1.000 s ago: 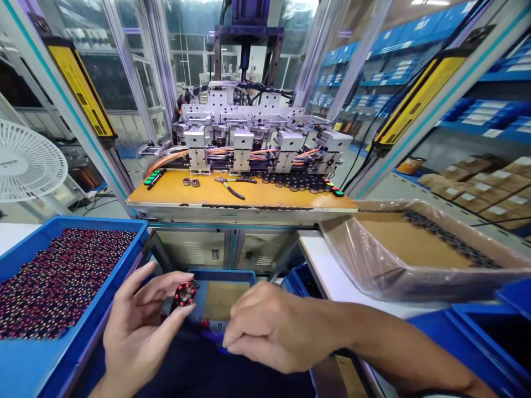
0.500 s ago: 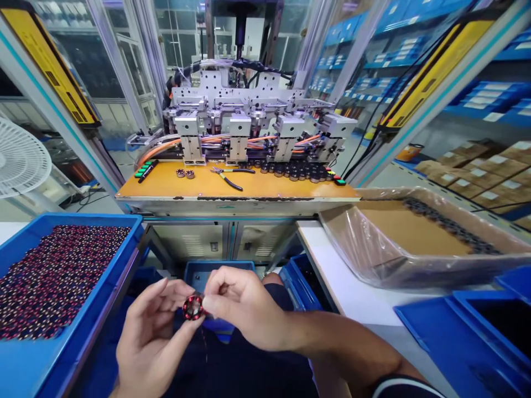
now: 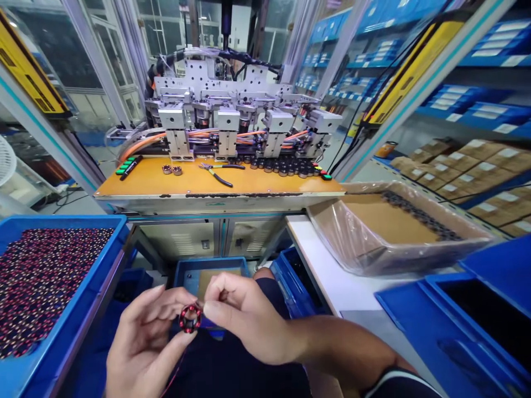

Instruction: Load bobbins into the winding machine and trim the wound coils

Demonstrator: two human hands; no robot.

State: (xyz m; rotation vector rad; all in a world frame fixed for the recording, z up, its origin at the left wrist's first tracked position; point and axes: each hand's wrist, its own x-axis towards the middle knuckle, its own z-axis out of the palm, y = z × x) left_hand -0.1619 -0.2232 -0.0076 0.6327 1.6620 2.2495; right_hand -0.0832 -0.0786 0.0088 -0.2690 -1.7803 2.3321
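My left hand (image 3: 149,342) holds a small motor stator (image 3: 189,319) between thumb and fingers, its open centre facing me. The stator is a dark ring with red windings around it. Close at its right side, my right hand (image 3: 244,318) is closed in a pinch, thumb against the fingers. What sits in that pinch is too small to make out. A thin reddish wire (image 3: 174,371) hangs below the stator, beside the left hand. Both hands are above my lap.
To the left, a blue tray (image 3: 120,226) holds a mass of similar stators. Ahead, pliers (image 3: 218,174), two loose stators (image 3: 172,169) and rows of dark round parts (image 3: 286,167) lie on the orange bench (image 3: 145,185) before a machine (image 3: 224,110). A plastic-lined box (image 3: 344,243) stands right.
The view has swung slightly right, so the surroundings sit further left. The stator is a little lower and its opening faces me more. Both hands keep their grip.
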